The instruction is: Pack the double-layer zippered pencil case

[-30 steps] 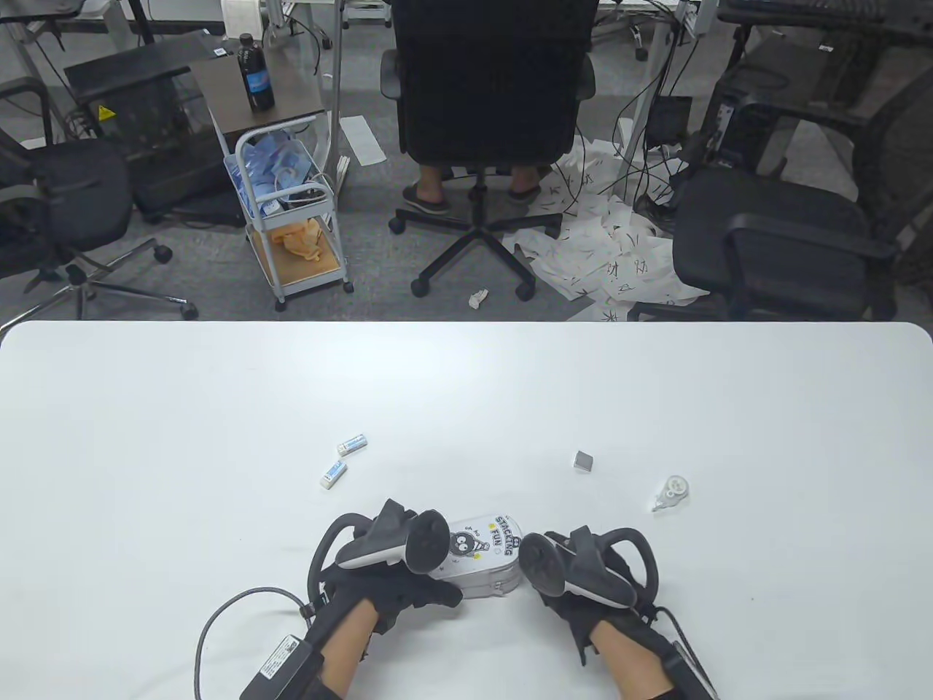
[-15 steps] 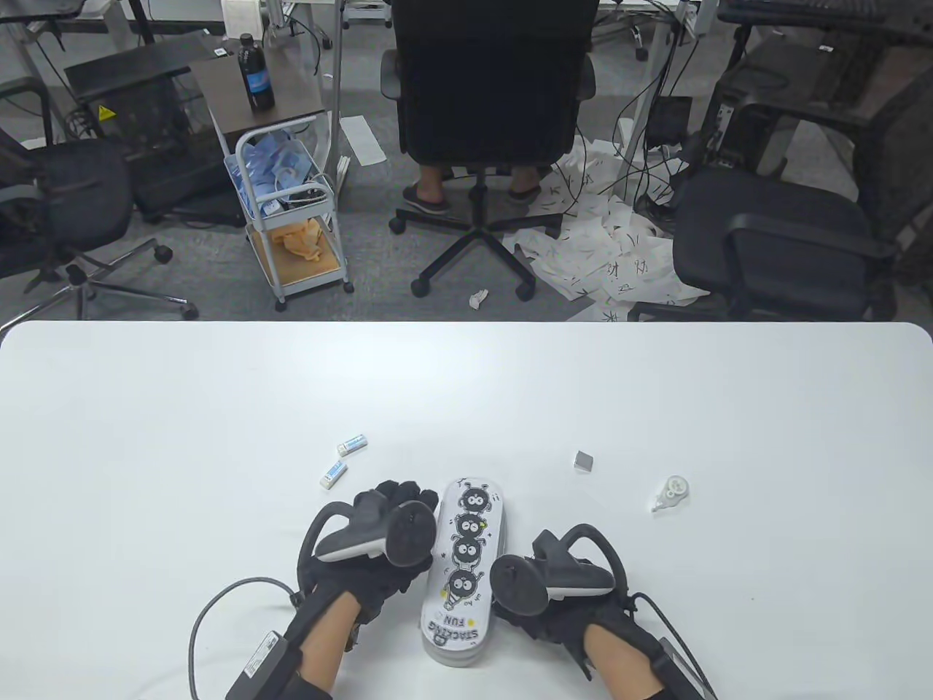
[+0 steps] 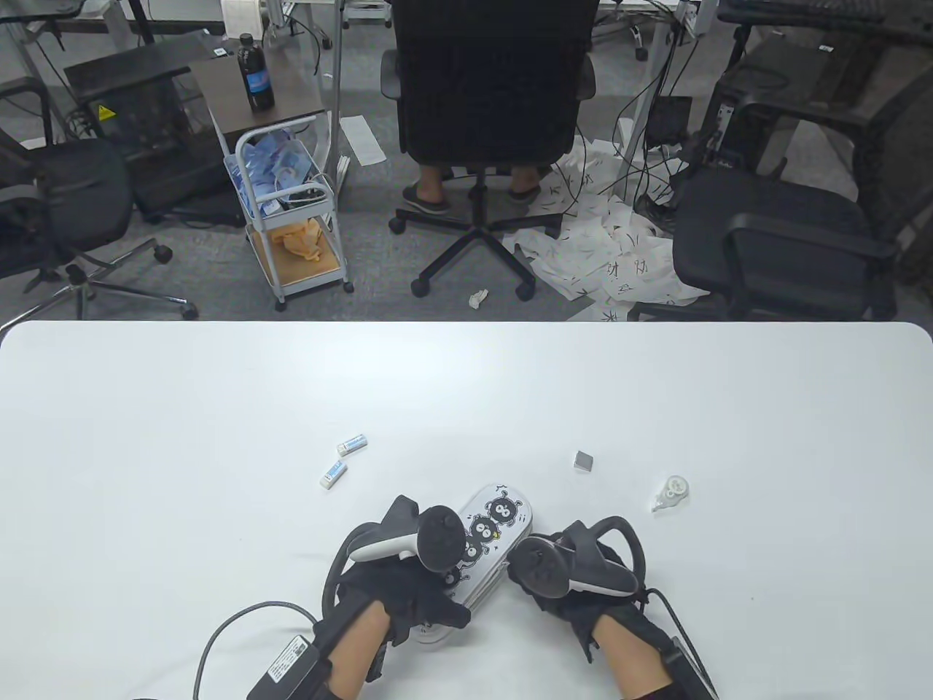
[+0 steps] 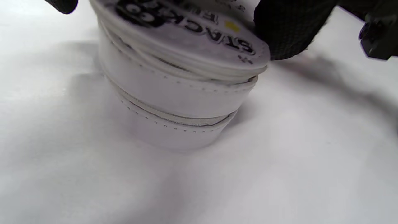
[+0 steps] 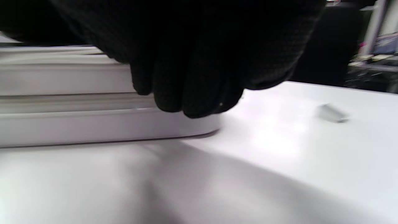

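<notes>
The white pencil case [image 3: 503,514] with black cartoon figures lies flat and diagonal on the table, its far end pointing up and right. My left hand [image 3: 426,594] grips its near end. In the left wrist view the case's end [image 4: 180,102] shows two zipper lines around it, and a gloved finger [image 4: 286,28] presses on its printed top. My right hand [image 3: 526,572] holds the case's right side. In the right wrist view its fingers [image 5: 192,77] curl over the case's side wall [image 5: 77,124].
Two small white erasers [image 3: 352,444] [image 3: 332,475] lie left of the case. A small grey block [image 3: 584,460] and a correction tape [image 3: 670,494] lie to its right. The block also shows in the right wrist view [image 5: 331,112]. Glove cables trail at the near edge.
The case turned from crosswise to lengthwise, and now to a diagonal with its far end to the right. Both hands moved with it and closed in on it.
</notes>
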